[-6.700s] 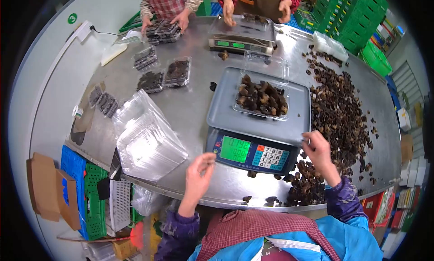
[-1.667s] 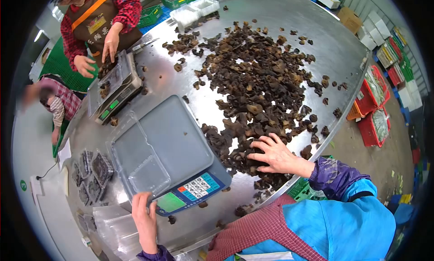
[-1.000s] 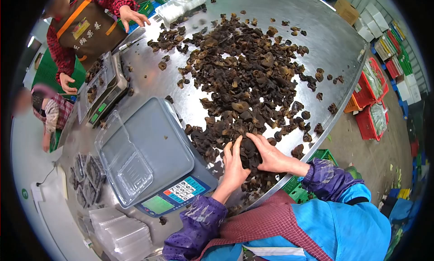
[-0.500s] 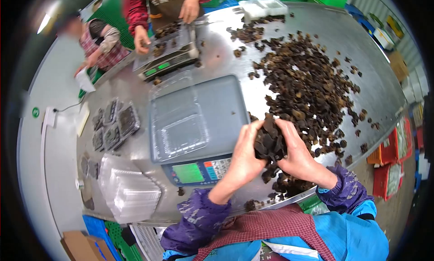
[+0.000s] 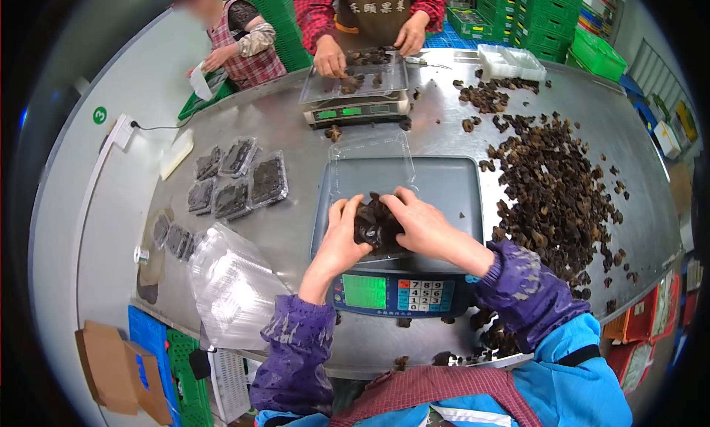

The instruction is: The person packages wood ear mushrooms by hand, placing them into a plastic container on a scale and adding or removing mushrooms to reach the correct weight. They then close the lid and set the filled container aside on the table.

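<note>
Between them, my left hand [image 5: 342,240] and my right hand [image 5: 427,229] clasp a bunch of dark wood ear mushrooms [image 5: 376,226]. My fingers curl around its sides. The bunch is over the near half of a clear plastic tray [image 5: 371,159], which lies unfolded on the grey platform of a digital scale [image 5: 447,194]. Lit green digits show on the scale's display [image 5: 365,292], beside its keypad. To the right of my right forearm spreads a large loose pile of wood ear mushrooms [image 5: 555,197].
Filled clear packs [image 5: 268,179] sit at the left, with a stack of nested plastic trays [image 5: 229,279] nearer me. Across the metal table [image 5: 266,112], a person's hands [image 5: 330,57] work over another scale [image 5: 355,110]. Another person stands far left. White trays [image 5: 510,61] are at the back.
Both my hands have moved left from the pile's edge to over the tray on the scale, carrying the bunch of mushrooms. The camera view has shifted too.
</note>
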